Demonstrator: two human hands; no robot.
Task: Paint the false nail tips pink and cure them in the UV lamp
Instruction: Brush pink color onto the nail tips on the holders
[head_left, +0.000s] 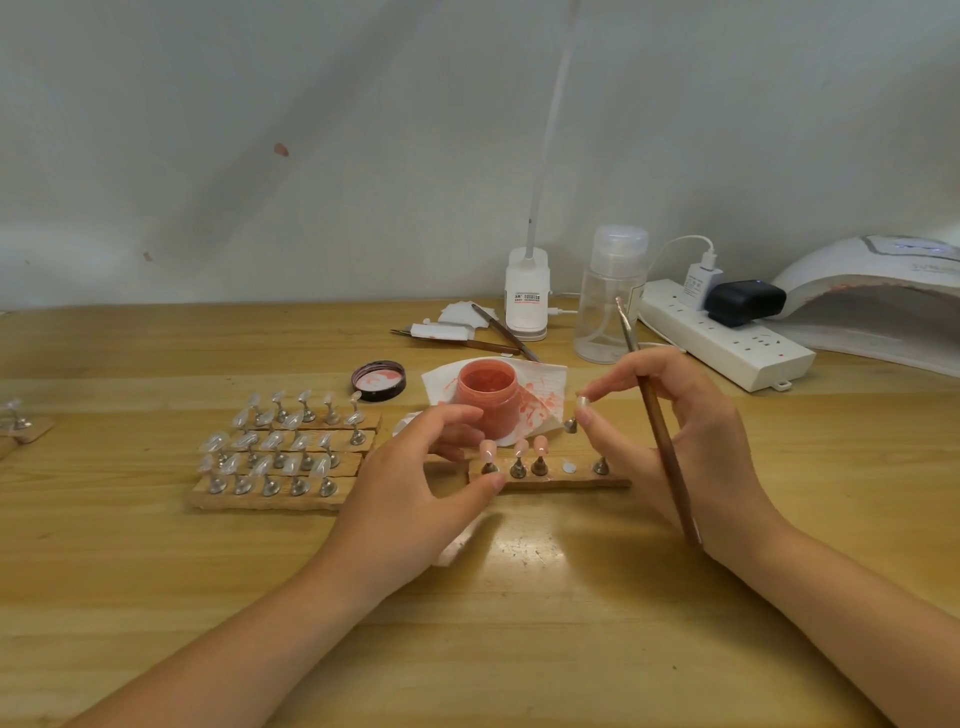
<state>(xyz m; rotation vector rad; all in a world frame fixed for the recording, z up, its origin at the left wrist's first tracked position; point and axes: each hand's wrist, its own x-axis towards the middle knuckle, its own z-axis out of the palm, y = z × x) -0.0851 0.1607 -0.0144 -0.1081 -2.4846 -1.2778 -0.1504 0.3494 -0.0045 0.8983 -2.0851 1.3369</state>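
Fingers of the right hand (675, 431) pinched one small clear nail tip on its metal stand (574, 415), lifted just above the short wooden strip (613, 482). That hand also gripped a long brown paintbrush (660, 415). The left hand (415, 483) was half open, its thumb touching the strip's end, holding nothing. Three pink-painted nail tips (514, 449) stood on the strip. Behind sat the open jar of pink paint (488, 397), and the white UV lamp (878, 301) waited far right. Wet pink tips could smudge if a finger brushed them.
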